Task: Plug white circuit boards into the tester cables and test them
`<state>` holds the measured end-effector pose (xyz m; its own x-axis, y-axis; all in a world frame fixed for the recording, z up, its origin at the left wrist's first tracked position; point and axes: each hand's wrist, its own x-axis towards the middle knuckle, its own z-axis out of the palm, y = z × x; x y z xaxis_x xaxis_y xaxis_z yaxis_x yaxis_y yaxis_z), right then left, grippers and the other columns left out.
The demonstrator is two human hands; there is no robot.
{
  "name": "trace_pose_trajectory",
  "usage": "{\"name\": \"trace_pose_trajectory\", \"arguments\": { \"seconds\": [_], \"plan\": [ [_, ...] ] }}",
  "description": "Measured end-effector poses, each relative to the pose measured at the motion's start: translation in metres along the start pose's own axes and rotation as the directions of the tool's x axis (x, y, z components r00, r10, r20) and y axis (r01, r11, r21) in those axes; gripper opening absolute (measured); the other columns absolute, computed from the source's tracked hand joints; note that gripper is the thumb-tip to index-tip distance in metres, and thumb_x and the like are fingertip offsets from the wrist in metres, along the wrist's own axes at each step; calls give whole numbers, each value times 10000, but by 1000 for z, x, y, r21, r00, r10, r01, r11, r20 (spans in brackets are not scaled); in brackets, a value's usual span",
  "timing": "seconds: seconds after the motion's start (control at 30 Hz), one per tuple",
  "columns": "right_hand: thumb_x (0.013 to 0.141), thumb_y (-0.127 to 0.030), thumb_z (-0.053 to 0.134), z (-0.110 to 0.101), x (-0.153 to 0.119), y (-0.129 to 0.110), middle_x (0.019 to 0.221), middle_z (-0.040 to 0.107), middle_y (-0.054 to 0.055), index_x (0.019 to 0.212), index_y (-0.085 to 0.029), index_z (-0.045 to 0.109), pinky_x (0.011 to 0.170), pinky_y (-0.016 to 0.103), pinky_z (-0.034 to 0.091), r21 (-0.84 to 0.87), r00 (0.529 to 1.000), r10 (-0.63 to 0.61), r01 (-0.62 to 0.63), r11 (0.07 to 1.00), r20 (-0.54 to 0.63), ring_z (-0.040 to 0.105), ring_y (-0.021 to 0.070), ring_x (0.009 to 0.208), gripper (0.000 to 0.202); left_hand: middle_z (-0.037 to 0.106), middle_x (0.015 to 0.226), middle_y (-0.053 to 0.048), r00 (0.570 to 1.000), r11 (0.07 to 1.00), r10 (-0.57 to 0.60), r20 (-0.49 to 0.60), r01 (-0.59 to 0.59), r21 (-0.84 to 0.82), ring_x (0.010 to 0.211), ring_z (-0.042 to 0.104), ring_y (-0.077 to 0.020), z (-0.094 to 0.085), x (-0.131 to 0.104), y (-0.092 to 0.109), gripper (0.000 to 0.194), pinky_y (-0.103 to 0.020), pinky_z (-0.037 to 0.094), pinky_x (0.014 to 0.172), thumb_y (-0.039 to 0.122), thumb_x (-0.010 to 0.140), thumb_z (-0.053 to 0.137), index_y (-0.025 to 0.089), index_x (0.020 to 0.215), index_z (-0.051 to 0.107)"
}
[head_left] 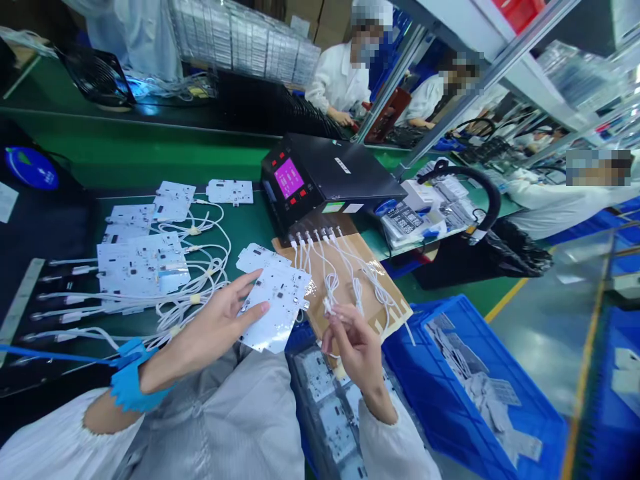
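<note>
Frame centre: my left hand pinched white circuit boards near one edge, likely to leave the faces clear. Just right, my right hand pinched a white cable end between fingertips, probably for fine control.

Cables and a black box flank open worktop.

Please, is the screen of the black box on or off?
On: the screen of the black box glows pink, with small lines of marks showing.
</note>
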<state>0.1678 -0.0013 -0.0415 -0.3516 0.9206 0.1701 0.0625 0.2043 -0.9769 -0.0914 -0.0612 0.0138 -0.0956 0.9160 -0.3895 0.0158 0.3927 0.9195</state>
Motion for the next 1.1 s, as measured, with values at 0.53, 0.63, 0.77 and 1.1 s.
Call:
{"name": "trace_pose_trajectory", "arguments": {
  "seconds": [0.53,0.63,0.77,1.1],
  "plan": [
    [987,-84,629,-2,6,-1,980,569,7,1127,-256,726,516,214,582,-218,940,-342,331,918,-11,629,54,575,242,442,1662,-81,999,995,-15,43,19,-94,1589,339,-285,4,3,1,784,-424,444,1244,422,906,738,215,1598,430],
    [964,-66,653,-2,6,-2,974,594,17,1130,-256,732,556,221,598,-359,915,-404,368,858,-27,651,80,647,264,444,1663,-83,999,993,26,44,-21,-114,1545,427,-288,5,5,-6,803,-443,452,1240,444,915,730,226,1614,401],
    [938,-74,699,0,6,-6,946,637,27,1102,-248,740,631,238,610,-508,876,-483,412,756,-9,672,113,735,242,429,1675,-72,996,993,76,47,-71,-98,1524,462,-275,9,7,-15,824,-435,440,1248,467,929,710,240,1639,357],
    [940,-56,688,0,0,12,989,646,27,1168,-268,745,605,256,595,-471,890,-456,390,792,-30,665,97,665,316,358,1715,-62,995,996,86,41,-86,5,1583,356,-300,10,14,-34,882,-468,388,1279,557,930,697,269,1666,305]
  ]
}}
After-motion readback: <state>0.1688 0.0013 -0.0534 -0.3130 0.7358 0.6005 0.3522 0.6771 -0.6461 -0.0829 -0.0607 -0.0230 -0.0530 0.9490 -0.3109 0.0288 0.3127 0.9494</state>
